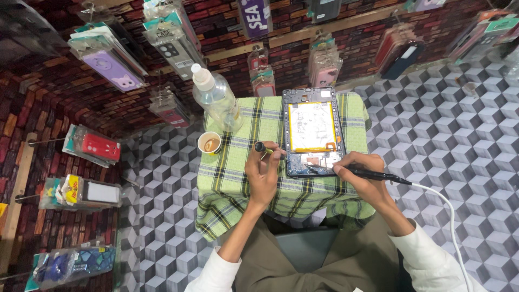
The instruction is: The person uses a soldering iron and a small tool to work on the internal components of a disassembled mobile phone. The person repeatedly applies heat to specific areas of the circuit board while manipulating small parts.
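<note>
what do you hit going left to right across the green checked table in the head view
Small paper cup → clear plastic bottle → left hand holding a small yellow-green tool → opened tablet with its back off → right hand holding a black corded tool → its white cable, all over the green checked cloth.

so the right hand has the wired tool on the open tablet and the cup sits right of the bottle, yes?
Not quite: in the head view the cup sits left of the bottle, below it in the picture. The right hand does hold the wired tool on the open tablet.
</note>
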